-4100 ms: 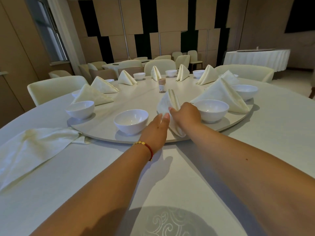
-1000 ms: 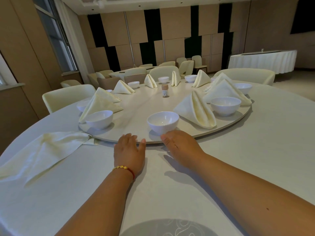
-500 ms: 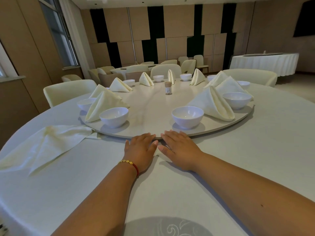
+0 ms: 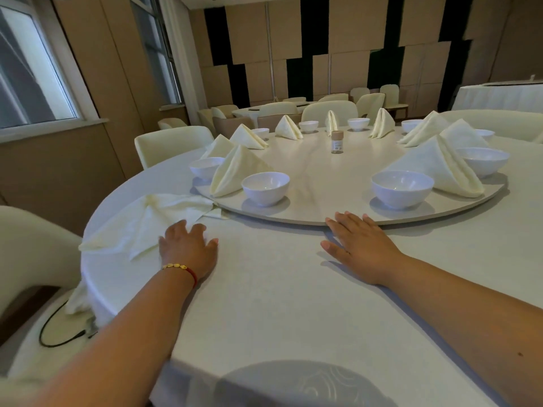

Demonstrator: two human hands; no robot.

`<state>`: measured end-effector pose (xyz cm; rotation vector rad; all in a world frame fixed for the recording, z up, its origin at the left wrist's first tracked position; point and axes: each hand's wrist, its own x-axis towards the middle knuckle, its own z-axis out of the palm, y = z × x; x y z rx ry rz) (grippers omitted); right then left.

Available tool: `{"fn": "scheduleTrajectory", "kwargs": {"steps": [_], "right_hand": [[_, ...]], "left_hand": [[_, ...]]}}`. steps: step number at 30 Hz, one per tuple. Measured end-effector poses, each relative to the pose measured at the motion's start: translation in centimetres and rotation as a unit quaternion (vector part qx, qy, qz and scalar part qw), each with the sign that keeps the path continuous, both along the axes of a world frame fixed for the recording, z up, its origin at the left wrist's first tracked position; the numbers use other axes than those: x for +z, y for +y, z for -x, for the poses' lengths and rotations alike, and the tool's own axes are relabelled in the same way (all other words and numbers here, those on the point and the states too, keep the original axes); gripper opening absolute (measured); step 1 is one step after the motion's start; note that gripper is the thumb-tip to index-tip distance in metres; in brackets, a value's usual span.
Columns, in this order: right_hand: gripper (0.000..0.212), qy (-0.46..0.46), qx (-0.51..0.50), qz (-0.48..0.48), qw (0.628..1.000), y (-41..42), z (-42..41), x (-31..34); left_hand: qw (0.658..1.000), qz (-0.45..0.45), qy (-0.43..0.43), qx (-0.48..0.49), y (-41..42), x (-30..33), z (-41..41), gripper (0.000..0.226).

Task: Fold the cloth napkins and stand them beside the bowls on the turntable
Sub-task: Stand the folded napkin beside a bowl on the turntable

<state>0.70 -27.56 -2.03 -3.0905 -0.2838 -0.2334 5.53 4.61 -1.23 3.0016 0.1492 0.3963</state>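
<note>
The fingers [image 4: 188, 229] of my left hand [image 4: 188, 248] lie spread and loosely bent, their tips on the near edge of the unfolded napkin [image 4: 152, 218]; they rest on it and do not pinch it yet. My right hand [image 4: 360, 245] lies flat and relaxed on the table [image 4: 279, 289], holding nothing, its fingertips at the near rim of the turntable [image 4: 323, 183].

What the coming move turns on, as I judge it: the loose napkin lies ahead of and to the left of my left fingers, spread across the table's left edge. Its long axis runs from the near-left corner, by the table's rim, up and right to a corner tucked against the turntable's rim. My left hand is touching it; my right is well apart, so the left should draw it toward me.

On the turntable, the left bowl [image 4: 266, 188] has a standing napkin [image 4: 235, 171] just beside it on its left. The right bowl [image 4: 402, 188] has a standing napkin [image 4: 437, 168] on its right. The stretch between the two bowls holds no napkin, and I take that as the place for the next one. Farther round, more bowls and folded napkins alternate, with a small jar [image 4: 337, 141] near the centre.
</note>
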Motion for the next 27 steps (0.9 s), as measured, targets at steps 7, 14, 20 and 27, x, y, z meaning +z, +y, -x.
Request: {"fn": "scheduleTrajectory", "kwargs": {"steps": [7, 14, 20, 27], "right_hand": [[0.126, -0.015, -0.023, -0.007, 1.0, -0.3, -0.2, -0.5], [0.124, -0.011, -0.026, -0.002, 1.0, -0.4, -0.2, -0.6], [0.099, -0.007, -0.006, -0.009, 1.0, -0.4, 0.1, -0.2], [0.053, -0.047, 0.002, -0.269, 0.962, -1.0, 2.4, 2.0]], "left_hand": [[0.987, 0.111, 0.01, 0.118, 9.9, -0.1, -1.6, 0.053], [0.986, 0.138, -0.063, 0.075, 10.0, 0.4, -1.4, 0.024], [0.986, 0.119, -0.027, -0.11, 5.0, 1.7, 2.6, 0.026], [0.935, 0.239, 0.01, -0.261, -4.2, 2.2, 6.7, 0.044]]}}
